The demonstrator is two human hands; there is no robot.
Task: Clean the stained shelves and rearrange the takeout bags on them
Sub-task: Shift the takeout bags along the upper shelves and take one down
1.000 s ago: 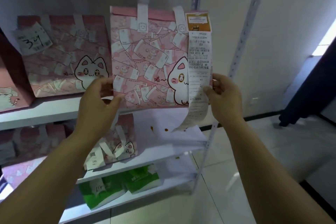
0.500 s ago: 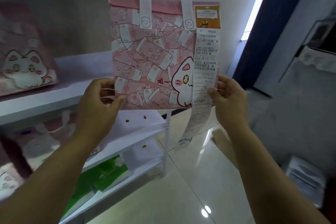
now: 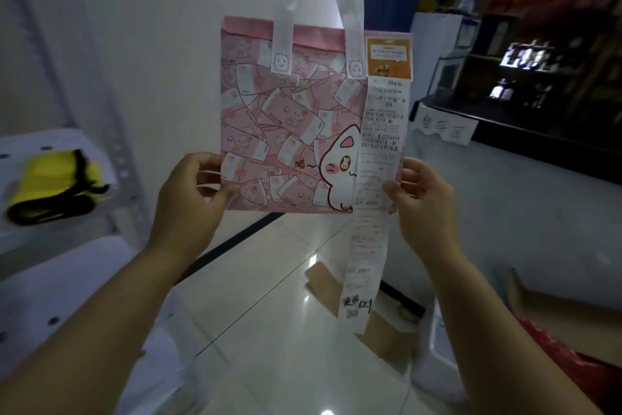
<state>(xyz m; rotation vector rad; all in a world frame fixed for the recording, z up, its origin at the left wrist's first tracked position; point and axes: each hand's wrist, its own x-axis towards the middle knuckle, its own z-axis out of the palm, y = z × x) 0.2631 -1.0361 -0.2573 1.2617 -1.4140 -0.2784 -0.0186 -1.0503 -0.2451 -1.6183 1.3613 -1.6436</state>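
Both arms reach forward and up. The left hand (image 3: 192,192) pinches the bottom left edge of the pink paper takeout bag with a white cat picture (image 3: 286,125), and the right hand (image 3: 424,202) pinches its bottom right edge, over the long white paper receipt (image 3: 383,118). The bag is up in the air and stands tall and straight, handles on top, with the cat side facing the person.
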